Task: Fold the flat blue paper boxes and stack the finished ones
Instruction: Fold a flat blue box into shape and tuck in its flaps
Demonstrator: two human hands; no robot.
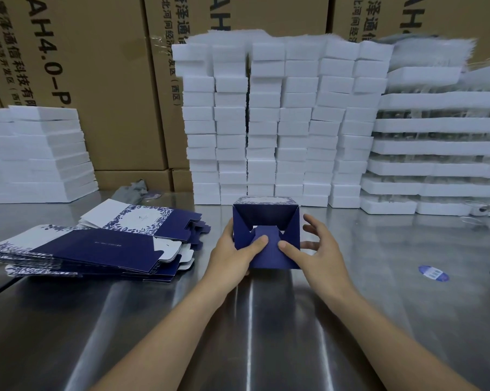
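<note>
While both thumbs press the near flap of the blue box point(266, 221) at the middle of the counter point(266, 320), we note the left hand point(232, 249) gripping its left wall and the right hand point(320, 249) with fingers spread beside its right wall. Its end flaps are partly folded in, and a gap shows the dark interior. Flat blue blanks point(97, 249) lie piled toward the left edge. White foam blocks point(266, 136) stand stacked along the far edge, with cardboard cartons point(97, 80) behind.
</note>
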